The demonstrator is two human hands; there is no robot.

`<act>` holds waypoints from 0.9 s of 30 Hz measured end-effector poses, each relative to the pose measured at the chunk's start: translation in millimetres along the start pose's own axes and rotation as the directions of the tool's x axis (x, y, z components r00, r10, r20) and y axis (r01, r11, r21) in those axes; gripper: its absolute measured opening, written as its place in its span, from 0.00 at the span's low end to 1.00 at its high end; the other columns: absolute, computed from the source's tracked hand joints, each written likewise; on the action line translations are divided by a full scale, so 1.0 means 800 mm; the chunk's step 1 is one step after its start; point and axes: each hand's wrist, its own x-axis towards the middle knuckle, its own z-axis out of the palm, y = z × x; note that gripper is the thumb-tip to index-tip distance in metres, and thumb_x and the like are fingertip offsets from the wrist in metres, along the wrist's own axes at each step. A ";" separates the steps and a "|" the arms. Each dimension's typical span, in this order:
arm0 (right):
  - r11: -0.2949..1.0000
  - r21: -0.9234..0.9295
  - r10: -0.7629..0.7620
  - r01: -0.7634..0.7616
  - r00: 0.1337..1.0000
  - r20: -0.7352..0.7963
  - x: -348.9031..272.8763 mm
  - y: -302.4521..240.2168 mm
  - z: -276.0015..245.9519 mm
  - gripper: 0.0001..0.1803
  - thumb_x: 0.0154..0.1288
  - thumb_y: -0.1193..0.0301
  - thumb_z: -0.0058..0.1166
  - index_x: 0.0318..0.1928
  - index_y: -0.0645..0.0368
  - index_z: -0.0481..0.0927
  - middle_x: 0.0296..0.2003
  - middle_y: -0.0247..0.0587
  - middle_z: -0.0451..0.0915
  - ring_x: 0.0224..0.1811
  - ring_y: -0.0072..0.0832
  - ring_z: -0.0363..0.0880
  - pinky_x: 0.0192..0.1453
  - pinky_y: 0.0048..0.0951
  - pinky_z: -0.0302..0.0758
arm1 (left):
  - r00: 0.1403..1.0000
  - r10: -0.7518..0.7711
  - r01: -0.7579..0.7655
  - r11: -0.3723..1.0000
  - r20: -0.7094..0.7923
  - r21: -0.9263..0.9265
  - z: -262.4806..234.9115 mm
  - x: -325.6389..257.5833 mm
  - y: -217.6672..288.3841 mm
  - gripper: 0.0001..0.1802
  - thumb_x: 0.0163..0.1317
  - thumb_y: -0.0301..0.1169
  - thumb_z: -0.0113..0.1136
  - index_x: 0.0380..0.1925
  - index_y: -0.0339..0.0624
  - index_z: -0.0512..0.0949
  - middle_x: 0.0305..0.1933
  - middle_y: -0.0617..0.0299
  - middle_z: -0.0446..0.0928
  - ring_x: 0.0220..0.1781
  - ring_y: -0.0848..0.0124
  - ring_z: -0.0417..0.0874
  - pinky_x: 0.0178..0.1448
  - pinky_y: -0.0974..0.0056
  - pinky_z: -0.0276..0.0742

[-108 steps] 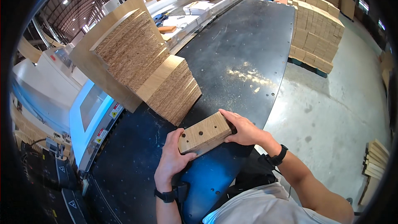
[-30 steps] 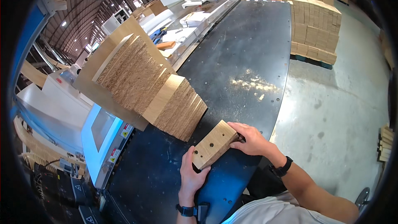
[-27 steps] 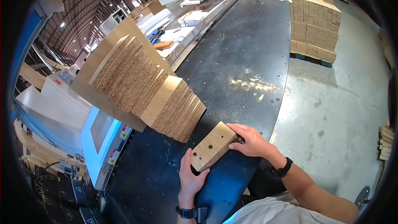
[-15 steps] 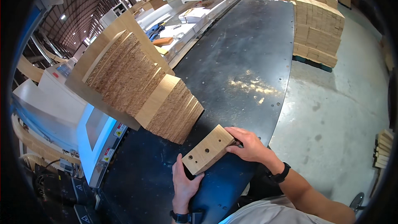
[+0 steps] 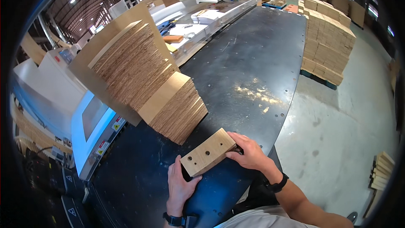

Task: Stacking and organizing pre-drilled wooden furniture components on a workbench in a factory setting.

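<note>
Between my two hands is a drilled wooden block [image 5: 215, 148], a light tan oblong with several round holes in its top face. My left hand [image 5: 180, 185] grips its near-left end, the thumb on the near side and the fingers along the end. Around the far-right end closes my right hand [image 5: 249, 151], its thumb on the near side. The block is low over the black tabletop [image 5: 249, 50]; whether it touches the surface I cannot tell. Just beyond it, to the left, stands a tall stack of wooden boards [image 5: 177, 112] with rough brown edges.
A machine with a blue-edged cover [image 5: 90, 116] is at the left. Sawdust [image 5: 259, 94] lies on the tabletop near its right edge. Boards are piled on a pallet [image 5: 318, 79] at the far right. Papers [image 5: 206, 16] lie on a side bench beyond the stack.
The view has turned slightly. My hands and the block appear a little farther left, with the same grip at both ends.
</note>
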 end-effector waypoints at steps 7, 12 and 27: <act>0.998 -0.008 0.063 -0.063 0.998 0.007 0.005 -0.006 0.008 0.38 0.65 0.63 0.70 0.73 0.58 0.71 0.66 0.50 0.78 0.66 0.49 0.78 0.68 0.42 0.76 | 0.999 -0.051 0.051 0.996 0.004 -0.067 -0.004 0.003 0.005 0.56 0.48 0.37 0.84 0.75 0.36 0.62 0.65 0.42 0.73 0.70 0.46 0.71 0.75 0.50 0.69; 0.998 0.011 0.055 -0.054 0.998 -0.018 0.004 0.001 0.014 0.37 0.65 0.65 0.70 0.72 0.58 0.72 0.65 0.50 0.79 0.66 0.48 0.78 0.68 0.43 0.76 | 0.998 0.036 -0.038 0.999 -0.050 -0.038 0.000 0.002 -0.004 0.52 0.48 0.37 0.83 0.72 0.36 0.65 0.65 0.43 0.74 0.70 0.47 0.72 0.75 0.50 0.68; 0.999 0.029 0.021 -0.019 0.997 -0.071 0.007 -0.008 0.011 0.32 0.62 0.71 0.72 0.67 0.59 0.78 0.49 0.47 0.86 0.40 0.32 0.82 0.45 0.29 0.79 | 0.997 0.068 -0.070 0.993 -0.025 -0.094 -0.007 0.003 -0.008 0.50 0.50 0.38 0.83 0.70 0.36 0.66 0.65 0.46 0.75 0.69 0.49 0.72 0.74 0.51 0.67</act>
